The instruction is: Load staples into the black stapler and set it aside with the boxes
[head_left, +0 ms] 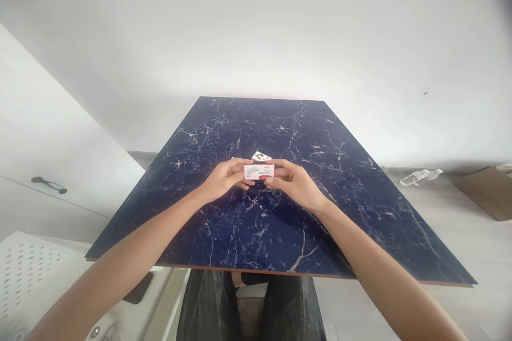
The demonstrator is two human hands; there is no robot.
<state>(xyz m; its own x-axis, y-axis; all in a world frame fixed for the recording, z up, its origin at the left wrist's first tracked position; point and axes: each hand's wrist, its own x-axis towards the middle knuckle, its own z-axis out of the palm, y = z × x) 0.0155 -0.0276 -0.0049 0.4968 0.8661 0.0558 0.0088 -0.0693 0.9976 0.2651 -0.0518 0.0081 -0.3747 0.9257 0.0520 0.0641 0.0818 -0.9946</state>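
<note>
Between both hands is a small white and red printed box (259,171), its long side running left to right. My left hand (226,178) grips its left end, with the thumb on the front face. On the right end, my right hand (294,181) closes in the same way. Just beyond the held box, another small white box (261,156) with a dark picture on it shows, partly hidden behind the fingers. Under the hands lies the dark blue marble-patterned tabletop (256,229).
A white wall (264,26) stands behind the table. On the left are a white cabinet with a dark handle (48,185) and a dark flat object (138,287). A clear plastic bottle (416,177) and a brown cardboard box (486,192) lie on the floor at right.
</note>
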